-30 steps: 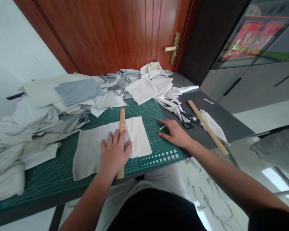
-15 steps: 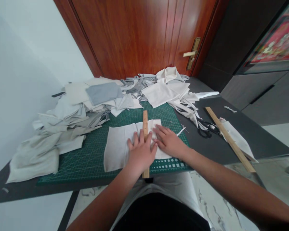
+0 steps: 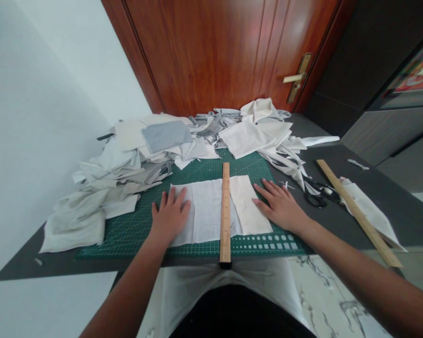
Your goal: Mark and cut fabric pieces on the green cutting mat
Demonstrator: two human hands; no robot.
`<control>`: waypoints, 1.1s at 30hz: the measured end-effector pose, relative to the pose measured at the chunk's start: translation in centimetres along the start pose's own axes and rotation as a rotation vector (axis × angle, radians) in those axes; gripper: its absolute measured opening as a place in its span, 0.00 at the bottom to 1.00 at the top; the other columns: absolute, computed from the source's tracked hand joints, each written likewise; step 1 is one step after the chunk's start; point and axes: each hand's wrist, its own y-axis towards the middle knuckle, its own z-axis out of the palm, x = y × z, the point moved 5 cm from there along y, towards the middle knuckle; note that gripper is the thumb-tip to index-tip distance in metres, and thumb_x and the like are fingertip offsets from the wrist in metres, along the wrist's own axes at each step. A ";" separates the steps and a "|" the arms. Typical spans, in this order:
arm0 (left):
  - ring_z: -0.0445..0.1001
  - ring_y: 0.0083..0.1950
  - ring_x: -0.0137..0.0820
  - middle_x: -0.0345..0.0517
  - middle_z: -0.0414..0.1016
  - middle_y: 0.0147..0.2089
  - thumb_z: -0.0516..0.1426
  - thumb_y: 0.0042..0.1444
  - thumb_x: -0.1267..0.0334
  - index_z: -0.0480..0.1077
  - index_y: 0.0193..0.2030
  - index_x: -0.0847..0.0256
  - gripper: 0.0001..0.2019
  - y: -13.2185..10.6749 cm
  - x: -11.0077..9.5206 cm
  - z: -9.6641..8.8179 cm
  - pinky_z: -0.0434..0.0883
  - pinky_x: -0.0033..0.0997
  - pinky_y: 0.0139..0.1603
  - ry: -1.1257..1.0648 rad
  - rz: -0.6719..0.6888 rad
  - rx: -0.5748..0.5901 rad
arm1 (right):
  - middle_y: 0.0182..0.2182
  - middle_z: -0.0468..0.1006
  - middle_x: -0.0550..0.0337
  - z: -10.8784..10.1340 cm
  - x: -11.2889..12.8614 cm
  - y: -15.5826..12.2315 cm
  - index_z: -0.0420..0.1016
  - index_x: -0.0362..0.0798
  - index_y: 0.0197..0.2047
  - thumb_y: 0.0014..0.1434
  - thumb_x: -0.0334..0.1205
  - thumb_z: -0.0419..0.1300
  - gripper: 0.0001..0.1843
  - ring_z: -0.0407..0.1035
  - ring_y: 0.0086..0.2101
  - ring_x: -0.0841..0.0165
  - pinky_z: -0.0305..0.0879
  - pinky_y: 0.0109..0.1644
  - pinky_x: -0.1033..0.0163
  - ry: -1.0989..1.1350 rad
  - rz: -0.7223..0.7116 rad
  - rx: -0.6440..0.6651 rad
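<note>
A pale rectangular cloth piece [image 3: 207,211] lies flat on the green cutting mat [image 3: 134,230]. A short wooden ruler [image 3: 225,211] rests across the cloth, running front to back. My left hand [image 3: 171,216] lies flat with fingers spread on the cloth's left edge. My right hand [image 3: 280,206] lies flat, fingers apart, at the cloth's right edge, partly on the mat. Neither hand touches the ruler.
Heaps of white and grey fabric scraps [image 3: 134,155] cover the mat's left and back. Black scissors [image 3: 319,193] and a long wooden ruler [image 3: 357,218] lie on the dark table [image 3: 384,197] to the right, by a cloth strip [image 3: 370,211]. A wooden door [image 3: 225,51] stands behind.
Both hands left the ruler's middle and slid apart to the cloth's two side edges. The cloth now lies spread wider under the ruler. The camera view shifted left.
</note>
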 end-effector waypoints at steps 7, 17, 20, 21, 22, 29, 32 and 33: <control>0.47 0.79 0.53 0.51 0.48 0.80 0.41 0.72 0.49 0.51 0.78 0.48 0.29 0.3 2.2 0.0 0.52 0.67 0.73 0.037 -0.007 -0.036 | 0.75 0.50 0.40 -1.3 -8.2 3.7 0.55 0.41 0.76 0.69 0.63 0.47 0.43 0.47 0.72 0.45 0.47 0.74 0.39 -0.045 0.274 -0.074; 0.48 0.79 0.53 0.51 0.49 0.80 0.39 0.72 0.48 0.51 0.78 0.50 0.30 0.9 1.8 -0.1 0.51 0.66 0.73 0.037 -0.027 -0.022 | 0.70 0.63 0.37 -1.3 -13.5 9.8 0.61 0.40 0.72 0.68 0.61 0.49 0.41 0.59 0.67 0.43 0.57 0.69 0.43 -0.015 0.393 0.035; 0.48 0.79 0.53 0.52 0.49 0.80 0.39 0.72 0.49 0.51 0.78 0.50 0.30 0.8 1.7 -0.3 0.51 0.66 0.73 0.035 -0.032 -0.031 | 0.70 0.63 0.39 -1.1 -12.8 11.3 0.63 0.41 0.72 0.67 0.62 0.50 0.41 0.59 0.67 0.43 0.56 0.69 0.43 -0.014 0.341 0.044; 0.49 0.79 0.53 0.52 0.50 0.80 0.39 0.72 0.49 0.52 0.78 0.50 0.30 0.8 1.6 -0.3 0.51 0.66 0.73 0.034 -0.028 -0.035 | 0.70 0.63 0.39 -1.0 -12.5 11.9 0.63 0.41 0.72 0.68 0.62 0.49 0.40 0.59 0.67 0.43 0.56 0.69 0.43 -0.015 0.325 0.046; 0.49 0.79 0.53 0.53 0.50 0.80 0.39 0.72 0.49 0.52 0.78 0.50 0.30 0.8 1.6 -0.3 0.51 0.66 0.73 0.034 -0.024 -0.036 | 0.70 0.63 0.38 -1.0 -12.2 12.4 0.63 0.41 0.71 0.68 0.61 0.49 0.40 0.59 0.66 0.44 0.55 0.69 0.43 -0.016 0.311 0.048; 0.49 0.79 0.54 0.54 0.50 0.79 0.39 0.72 0.49 0.53 0.77 0.51 0.30 0.7 1.6 -0.4 0.52 0.67 0.72 0.044 -0.011 -0.035 | 0.66 0.68 0.38 -1.2 -10.9 15.3 0.68 0.40 0.67 0.73 0.54 0.43 0.32 0.61 0.65 0.47 0.58 0.66 0.45 -0.027 0.270 0.050; 0.49 0.79 0.54 0.53 0.50 0.79 0.38 0.72 0.49 0.53 0.77 0.51 0.30 0.7 1.7 -0.3 0.52 0.67 0.72 0.046 -0.011 -0.034 | 0.61 0.72 0.35 -1.5 -10.8 15.5 0.71 0.38 0.64 0.73 0.53 0.44 0.32 0.63 0.62 0.45 0.61 0.64 0.45 -0.053 0.273 0.031; 0.49 0.79 0.54 0.53 0.50 0.79 0.38 0.72 0.49 0.53 0.77 0.51 0.30 0.6 1.7 -0.3 0.52 0.67 0.72 0.048 -0.009 -0.032 | 0.61 0.72 0.35 -1.7 -10.8 15.5 0.71 0.39 0.63 0.72 0.53 0.44 0.31 0.63 0.61 0.45 0.61 0.63 0.44 -0.063 0.273 0.021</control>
